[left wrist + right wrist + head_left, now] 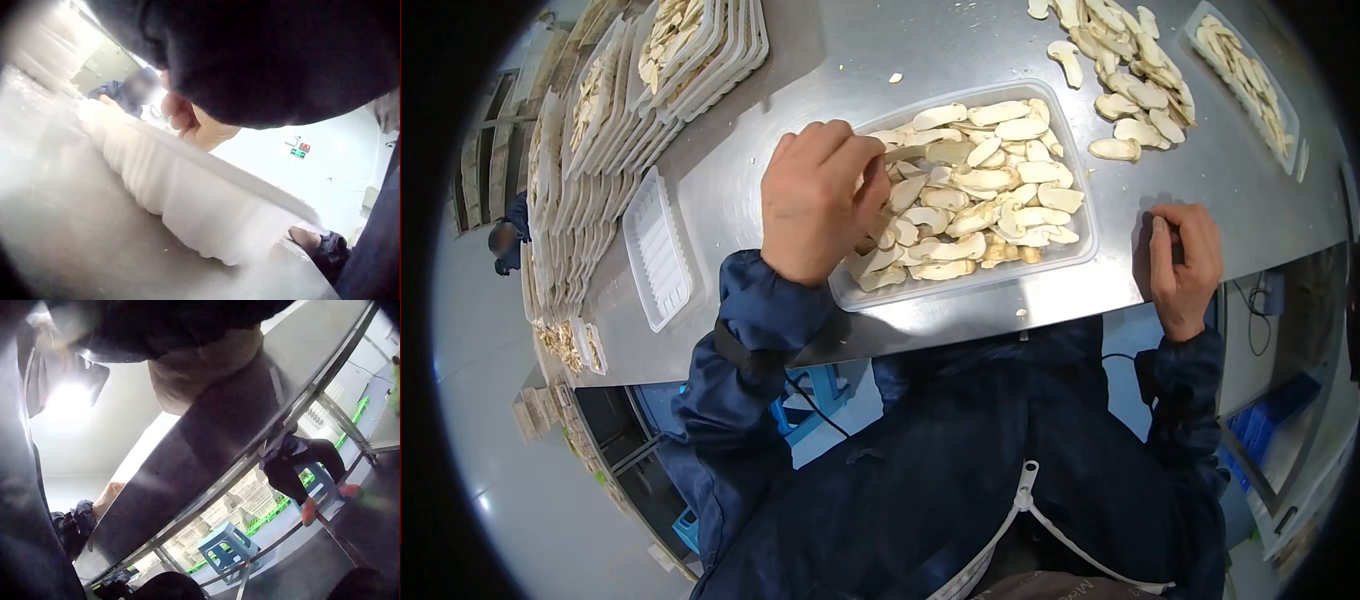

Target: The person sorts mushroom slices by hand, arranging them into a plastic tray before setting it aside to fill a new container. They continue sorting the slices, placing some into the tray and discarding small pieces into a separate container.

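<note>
My left hand (820, 200) is over the left side of a clear plastic tray (1090, 215) filled with sliced king oyster mushrooms (985, 180). Its fingers bend down toward the slices along that side; the fingertips are mostly hidden, and I cannot tell whether they pinch a slice. The left wrist view shows the tray's pale ribbed wall (187, 194) with part of the same hand above the rim. To the right of the tray, my right hand (1190, 265) rests at the metal table's front edge, fingers loosely curled and holding nothing.
A loose pile of mushroom slices (1135, 85) lies beyond the tray on the right, near another filled tray (1250, 90). Tall stacks of filled trays (590, 150) stand at the left, by a tray without slices (658, 250). Blue stools (228, 547) stand below table height.
</note>
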{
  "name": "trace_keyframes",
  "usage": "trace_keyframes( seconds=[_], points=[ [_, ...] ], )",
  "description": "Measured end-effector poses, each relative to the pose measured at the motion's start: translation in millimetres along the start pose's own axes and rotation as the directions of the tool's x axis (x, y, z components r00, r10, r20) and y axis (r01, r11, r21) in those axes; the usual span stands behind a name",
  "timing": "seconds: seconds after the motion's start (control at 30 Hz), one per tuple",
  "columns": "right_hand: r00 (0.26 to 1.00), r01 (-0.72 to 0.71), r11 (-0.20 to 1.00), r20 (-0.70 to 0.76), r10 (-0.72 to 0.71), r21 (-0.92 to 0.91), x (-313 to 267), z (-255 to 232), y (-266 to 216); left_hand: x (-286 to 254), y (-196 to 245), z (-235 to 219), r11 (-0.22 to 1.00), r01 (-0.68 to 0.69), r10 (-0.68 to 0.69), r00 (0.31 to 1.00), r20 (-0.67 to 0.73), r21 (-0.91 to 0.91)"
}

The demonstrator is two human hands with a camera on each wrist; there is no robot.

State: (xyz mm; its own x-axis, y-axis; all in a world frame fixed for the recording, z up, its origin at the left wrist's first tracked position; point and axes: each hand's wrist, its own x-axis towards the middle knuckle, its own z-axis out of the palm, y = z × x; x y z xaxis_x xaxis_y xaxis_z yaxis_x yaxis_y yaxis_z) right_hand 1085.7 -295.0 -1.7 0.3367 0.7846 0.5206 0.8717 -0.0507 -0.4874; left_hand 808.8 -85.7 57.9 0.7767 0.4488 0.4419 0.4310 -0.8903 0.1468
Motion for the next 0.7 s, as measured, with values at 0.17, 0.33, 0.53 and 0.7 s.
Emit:
trace_keyframes(
  seconds=[0.17,0.33,0.53,0.7],
  points=[
    [1.0,0.005,1.0,0.001,-0.005,0.006,1.1,-0.5,-0.9,-9.7,-3.6,-3.7,0.844,0.421,-0.4,0.907,0.132,-0.333],
    [1.0,0.0,1.0,0.003,0.0,0.007,0.7,-0.7,-0.6,-15.0,-5.2,-5.9,0.767,0.561,-0.516,0.828,0.22,-0.311],
    [1.0,-0.007,1.0,-0.006,0.007,0.009,0.2,-0.3,-1.2,-20.3,-7.0,-12.0,0.753,0.609,-0.557,0.791,0.251,-0.25],
    [1.0,-0.01,1.0,-0.001,0.01,0.014,0.4,-0.7,-1.1,-17.2,-7.6,-14.1,0.74,0.642,-0.583,0.76,0.286,-0.199]
  ],
)
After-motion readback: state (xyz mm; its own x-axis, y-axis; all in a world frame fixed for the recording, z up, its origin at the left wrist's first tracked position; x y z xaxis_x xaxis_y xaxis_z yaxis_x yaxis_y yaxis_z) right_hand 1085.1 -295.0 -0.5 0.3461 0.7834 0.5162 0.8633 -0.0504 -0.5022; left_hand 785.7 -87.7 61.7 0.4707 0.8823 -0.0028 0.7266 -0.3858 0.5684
